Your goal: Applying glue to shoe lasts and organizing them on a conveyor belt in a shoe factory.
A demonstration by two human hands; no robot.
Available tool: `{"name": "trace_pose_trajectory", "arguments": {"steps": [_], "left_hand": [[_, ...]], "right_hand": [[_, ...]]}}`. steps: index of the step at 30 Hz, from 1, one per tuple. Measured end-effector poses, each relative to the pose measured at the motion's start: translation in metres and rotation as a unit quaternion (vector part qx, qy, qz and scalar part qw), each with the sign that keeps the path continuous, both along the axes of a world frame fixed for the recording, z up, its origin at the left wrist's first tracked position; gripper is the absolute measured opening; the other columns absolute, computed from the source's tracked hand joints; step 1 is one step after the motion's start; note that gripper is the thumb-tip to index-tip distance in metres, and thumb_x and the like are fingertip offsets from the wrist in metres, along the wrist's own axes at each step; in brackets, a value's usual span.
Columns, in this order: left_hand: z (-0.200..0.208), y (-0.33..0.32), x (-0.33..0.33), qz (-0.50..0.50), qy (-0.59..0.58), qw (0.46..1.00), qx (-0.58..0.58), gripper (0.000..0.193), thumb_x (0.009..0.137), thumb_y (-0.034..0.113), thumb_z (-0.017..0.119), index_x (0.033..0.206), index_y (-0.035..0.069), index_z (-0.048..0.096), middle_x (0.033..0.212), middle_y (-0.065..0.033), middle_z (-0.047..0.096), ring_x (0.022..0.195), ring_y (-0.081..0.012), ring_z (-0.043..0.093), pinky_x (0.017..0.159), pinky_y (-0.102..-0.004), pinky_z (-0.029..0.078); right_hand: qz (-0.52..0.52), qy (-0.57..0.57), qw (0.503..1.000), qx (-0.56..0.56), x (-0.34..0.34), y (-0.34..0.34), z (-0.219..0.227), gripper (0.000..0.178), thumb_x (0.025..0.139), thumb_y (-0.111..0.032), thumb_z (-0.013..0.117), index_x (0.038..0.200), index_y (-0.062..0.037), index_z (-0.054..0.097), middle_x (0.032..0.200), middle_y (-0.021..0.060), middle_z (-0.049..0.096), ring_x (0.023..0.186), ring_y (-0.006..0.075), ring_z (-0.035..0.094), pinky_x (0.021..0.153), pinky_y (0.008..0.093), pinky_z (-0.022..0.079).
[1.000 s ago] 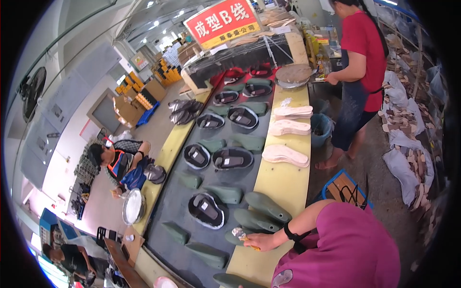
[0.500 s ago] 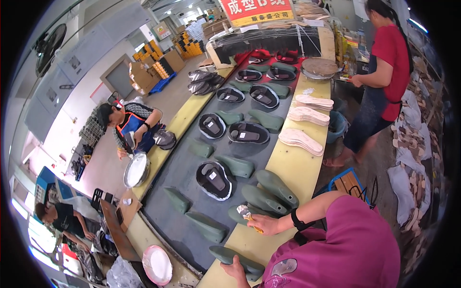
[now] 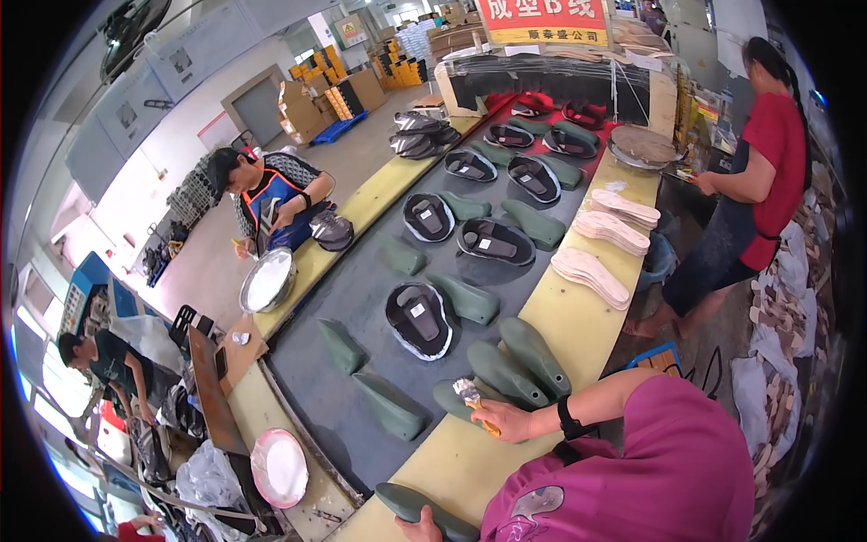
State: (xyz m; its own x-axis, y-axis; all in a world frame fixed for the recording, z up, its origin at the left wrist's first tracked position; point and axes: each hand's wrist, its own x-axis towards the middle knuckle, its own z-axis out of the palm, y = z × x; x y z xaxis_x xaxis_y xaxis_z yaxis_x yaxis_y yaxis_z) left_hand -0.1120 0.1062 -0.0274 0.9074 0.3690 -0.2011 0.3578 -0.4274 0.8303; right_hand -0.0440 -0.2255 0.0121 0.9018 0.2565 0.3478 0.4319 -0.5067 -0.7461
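- Brush [image 3: 471,397] sits in your right hand [image 3: 513,421], fingers wrapped tight round its yellowish handle, pale bristles pointing up and away from you onto the near end of a green shoe last [image 3: 449,395] at the belt's edge.
- Head view, what has changed: a second ago that hand lay further left of you and lower on the tan ledge [image 3: 578,321]; now it has come up to the last, so the bristles meet it rather than hover short of it.
- Your left hand [image 3: 417,527] has come into sight only in the last half second; it is now closed over the toe of a second green last [image 3: 424,508] at the bottom edge, well below and left of your right hand. I judge you are bracing one piece while working the other.
- The belt's goods have slid toward you: the black-lined upper with a white rim [image 3: 418,319], above your right hand, lies nearer than before.
- Materials: the lasts look like hard moulded plastic, smooth, matte, foot-shaped with rounded toes. Two more of them [image 3: 519,361] lie side by side just above your right wrist.
- The conveyor [image 3: 361,316] is dark, dull rubbery sheet; the ledge is smooth and painted.
- Pale flat insoles [image 3: 591,275] are stacked well beyond your right hand, thin and slightly curved.
- A round white-filled pan [image 3: 279,467] rests far left of your left hand.
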Motion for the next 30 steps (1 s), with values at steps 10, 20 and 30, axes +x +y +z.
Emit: {"name": "trace_pose_trajectory", "arguments": {"steps": [10,20,30], "left_hand": [[0.018,-0.024,0.000,0.035,-0.109,0.988,-0.103,0.058,0.066,0.006,0.066,0.114,-0.013,0.039,0.098,-0.0204,0.055,0.085,-0.0262,0.055,0.078,-0.0349,0.045],[0.004,-0.020,0.001,0.042,-0.109,0.991,-0.058,0.064,0.066,0.006,0.067,0.118,-0.013,0.035,0.100,-0.0212,0.054,0.087,-0.0274,0.055,0.078,-0.0355,0.045],[0.013,-0.025,0.004,0.050,-0.083,0.995,-0.021,0.064,0.061,0.017,0.069,0.111,-0.011,0.041,0.098,-0.0224,0.055,0.090,-0.0319,0.055,0.082,-0.0383,0.043]], "right_hand": [[0.008,0.012,1.000,-0.001,0.001,-0.001,0.001,0.037,0.068,-0.002,0.060,0.101,-0.0064,0.045,0.108,0.0190,0.047,0.101,0.0380,0.047,0.084,0.0410,0.041],[0.007,0.007,1.000,0.003,0.001,-0.001,-0.003,0.036,0.068,-0.001,0.060,0.100,-0.0062,0.044,0.106,0.0185,0.047,0.099,0.0376,0.047,0.084,0.0407,0.040],[0.005,0.000,1.000,-0.002,0.002,0.000,0.001,0.035,0.069,0.000,0.058,0.100,-0.0061,0.044,0.102,0.0174,0.047,0.097,0.0370,0.048,0.082,0.0406,0.041]]}}
